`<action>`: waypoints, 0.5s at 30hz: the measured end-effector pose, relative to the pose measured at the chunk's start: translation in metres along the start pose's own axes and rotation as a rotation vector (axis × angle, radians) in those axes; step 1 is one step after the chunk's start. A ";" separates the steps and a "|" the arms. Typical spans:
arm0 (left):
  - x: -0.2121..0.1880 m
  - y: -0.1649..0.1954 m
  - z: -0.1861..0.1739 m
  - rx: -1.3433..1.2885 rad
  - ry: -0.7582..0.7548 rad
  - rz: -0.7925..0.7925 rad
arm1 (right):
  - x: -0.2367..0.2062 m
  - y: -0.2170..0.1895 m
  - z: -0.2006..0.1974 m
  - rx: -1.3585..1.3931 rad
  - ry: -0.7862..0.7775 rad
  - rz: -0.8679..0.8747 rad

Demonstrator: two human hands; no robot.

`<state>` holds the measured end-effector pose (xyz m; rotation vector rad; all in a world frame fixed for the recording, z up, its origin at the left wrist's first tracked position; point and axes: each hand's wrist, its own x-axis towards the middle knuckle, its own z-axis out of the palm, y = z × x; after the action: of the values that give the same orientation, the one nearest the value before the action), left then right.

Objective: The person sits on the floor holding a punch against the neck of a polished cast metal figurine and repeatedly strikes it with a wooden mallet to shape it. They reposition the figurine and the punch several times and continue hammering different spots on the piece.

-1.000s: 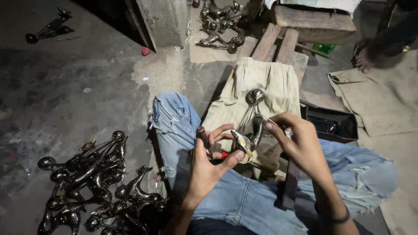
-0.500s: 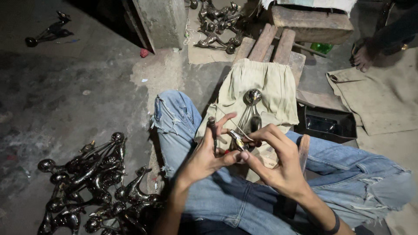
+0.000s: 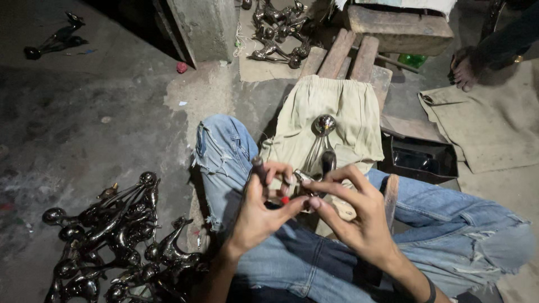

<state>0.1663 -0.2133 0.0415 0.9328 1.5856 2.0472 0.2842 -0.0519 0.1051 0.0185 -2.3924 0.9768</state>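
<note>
At the frame's centre both hands meet over the lap. The left hand (image 3: 259, 209) is closed round a small tool (image 3: 259, 168); the right hand (image 3: 359, 216) pinches the near end of a metal piece (image 3: 323, 147) — its long axis runs up-frame, ball end farthest away, over a cloth (image 3: 348, 112). More pieces (image 3: 112, 241) lie lower left.

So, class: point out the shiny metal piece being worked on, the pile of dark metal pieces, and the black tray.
shiny metal piece (image 3: 324, 124), head view, round top
pile of dark metal pieces (image 3: 120, 241), head view, middle
black tray (image 3: 418, 160), head view, inside wall
</note>
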 end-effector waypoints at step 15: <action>-0.008 0.033 -0.002 0.416 0.090 -0.124 | -0.032 0.009 0.018 -0.001 0.232 0.163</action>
<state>0.1739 -0.2295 0.0703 0.8582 2.1121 1.7293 0.3006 -0.0626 0.0731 -0.2791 -2.2065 0.9927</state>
